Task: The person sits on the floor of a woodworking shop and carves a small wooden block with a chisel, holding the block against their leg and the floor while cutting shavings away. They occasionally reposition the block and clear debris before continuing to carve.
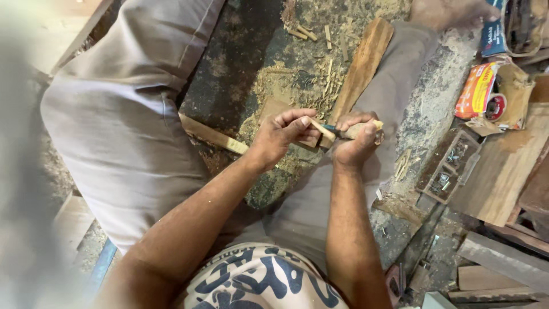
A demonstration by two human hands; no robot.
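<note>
Wooden piece, small and pale, sits pinched in the closed fingers of the left hand, above the sawdust-covered floor. Right hand is clenched around a wooden-handled tool, its tip touching the piece.

One head-worn view looks steeply down, close over the person's own lap and both hands, taking in the sawdust-strewn floor just ahead

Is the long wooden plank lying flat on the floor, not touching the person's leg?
No, the plank leans across the right leg, beyond the hands.
</note>
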